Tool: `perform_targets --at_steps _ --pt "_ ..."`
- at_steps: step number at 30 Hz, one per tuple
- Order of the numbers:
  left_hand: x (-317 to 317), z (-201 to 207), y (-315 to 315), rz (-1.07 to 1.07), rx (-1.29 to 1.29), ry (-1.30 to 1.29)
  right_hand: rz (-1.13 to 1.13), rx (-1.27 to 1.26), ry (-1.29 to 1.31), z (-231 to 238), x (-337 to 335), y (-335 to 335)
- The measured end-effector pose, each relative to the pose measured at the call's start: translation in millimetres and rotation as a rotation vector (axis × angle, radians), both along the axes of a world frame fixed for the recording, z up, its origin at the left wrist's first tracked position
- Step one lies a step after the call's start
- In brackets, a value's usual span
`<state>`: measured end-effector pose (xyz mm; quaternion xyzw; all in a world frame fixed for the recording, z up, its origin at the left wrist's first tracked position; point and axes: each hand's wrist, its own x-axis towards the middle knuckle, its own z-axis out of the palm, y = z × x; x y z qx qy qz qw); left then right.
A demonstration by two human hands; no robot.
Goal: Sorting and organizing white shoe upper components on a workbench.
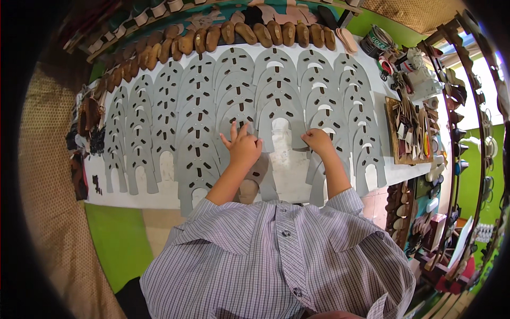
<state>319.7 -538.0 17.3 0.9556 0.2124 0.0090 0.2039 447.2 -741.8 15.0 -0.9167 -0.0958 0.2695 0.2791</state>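
Observation:
Grey U-shaped shoe upper pieces with dark brown patches overlap in several columns across the white table. The front piece of a middle column lies between my hands, its two legs pointing toward me. At its left leg my left hand pinches the edge with thumb and forefinger, the other fingers fanned out over the neighbouring column. My right hand is closed at the right leg, fingertips on its edge. Those fingertips are partly hidden by the hand itself.
Brown wooden shoe lasts stand in a row along the far edge. On the right are a tool board, a paint-type can and racks of shoes. Dark scraps lie at the left end of the white table.

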Motion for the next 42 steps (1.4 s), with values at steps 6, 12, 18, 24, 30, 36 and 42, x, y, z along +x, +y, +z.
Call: perform_targets --at_steps 6,12,18,24,30,36,42 --pt "-10 0 1 -0.035 -0.039 0.036 0.036 0.004 0.074 3 -4 -9" --pt "-10 3 1 0.003 -0.047 0.050 -0.009 -0.055 0.047 6 -8 -4" --pt "16 -8 12 0.105 -0.008 -0.046 -0.141 0.030 -0.251 -13 0 12" --pt "29 -9 11 0.075 0.013 0.008 -0.176 -0.040 -0.199 -18 2 27" --pt "26 -10 4 0.088 -0.013 -0.052 -0.120 -0.036 -0.177 -12 0 24" --pt "25 -3 1 0.074 -0.098 -0.015 -0.138 0.046 -0.004 -2 7 16" --pt "15 -5 5 0.071 -0.137 0.029 -0.153 0.118 0.077 2 0 6"
